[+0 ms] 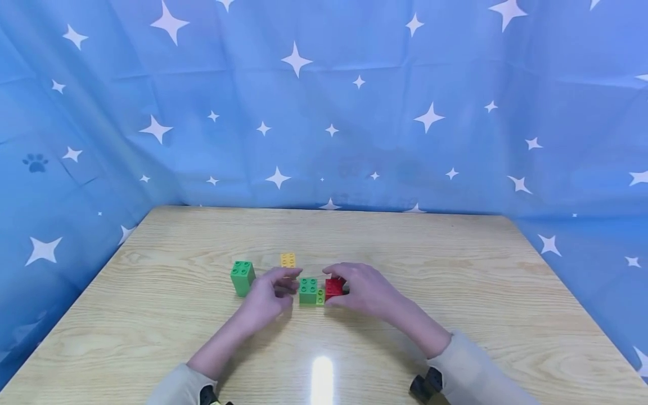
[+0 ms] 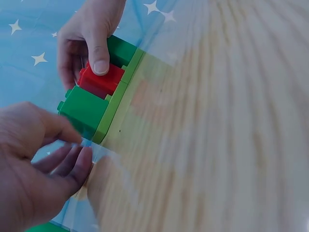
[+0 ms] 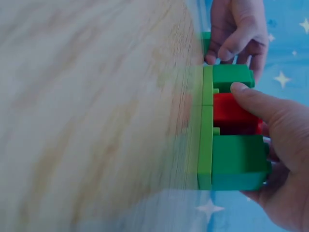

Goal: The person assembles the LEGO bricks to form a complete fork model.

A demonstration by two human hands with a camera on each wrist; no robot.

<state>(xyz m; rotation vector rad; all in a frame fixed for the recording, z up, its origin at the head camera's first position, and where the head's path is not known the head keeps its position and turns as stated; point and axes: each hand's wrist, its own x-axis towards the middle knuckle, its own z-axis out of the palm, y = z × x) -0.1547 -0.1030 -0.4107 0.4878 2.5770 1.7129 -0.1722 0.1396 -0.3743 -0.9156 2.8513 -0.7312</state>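
Observation:
A low row of two light green plates (image 3: 205, 140) lies end to end on the table, carrying toy building bricks. On it stand a green brick (image 1: 307, 291) at the left, a red brick (image 1: 333, 288) in the middle and another green brick (image 3: 240, 162) at the right. My right hand (image 1: 372, 289) pinches the red brick, thumb on its near side, the other fingers behind and mostly hidden. Just left of the row, my left hand (image 1: 265, 298) has loosely bent fingers and holds nothing; its fingertips are close to the left green brick.
A tall green brick (image 1: 243, 278) stands on the wooden table (image 1: 430, 247) to the left of my left hand. Behind that hand is a yellow brick (image 1: 287, 260), partly covered by it. A blue curtain (image 1: 354, 112) with white stars hangs at the table's far edge.

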